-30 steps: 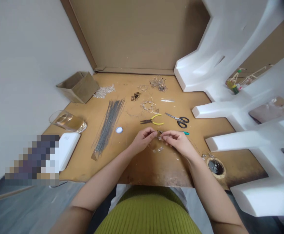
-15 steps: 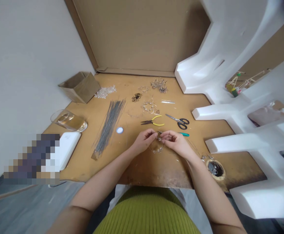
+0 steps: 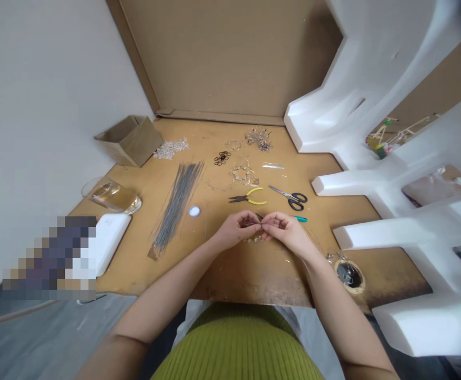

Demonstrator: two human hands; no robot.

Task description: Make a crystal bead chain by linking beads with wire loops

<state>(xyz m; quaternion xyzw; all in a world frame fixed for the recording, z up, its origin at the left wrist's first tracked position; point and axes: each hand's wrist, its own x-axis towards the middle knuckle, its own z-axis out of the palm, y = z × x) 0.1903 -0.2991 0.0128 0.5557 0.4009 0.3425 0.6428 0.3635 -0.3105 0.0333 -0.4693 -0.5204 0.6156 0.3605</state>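
Note:
A ring of wire and clear beads (image 3: 254,239) hangs between my hands near the table's front edge. My left hand (image 3: 240,228) pinches it from the left, and my right hand (image 3: 278,226) pinches it from the right, fingertips touching. The fingers cover the ring's upper part. Beyond them lie yellow-handled pliers (image 3: 247,198) and black-handled scissors (image 3: 290,197). A teal-handled tool (image 3: 300,219) is partly hidden behind my right hand. Farther back are a finished-looking bead ring (image 3: 242,173) and some small black rings (image 3: 222,158).
Left of my hands lies a bundle of grey wires (image 3: 178,203), with a round white-blue lid (image 3: 194,211) beside it. A glass (image 3: 113,196), a cardboard box (image 3: 130,141) and clear beads (image 3: 171,148) stand farther left. White foam (image 3: 363,234) and a hole (image 3: 349,275) are at right.
My fingertips have come together, closing the gap between my hands. The bead ring has shifted slightly up and is now more hidden by the fingers.

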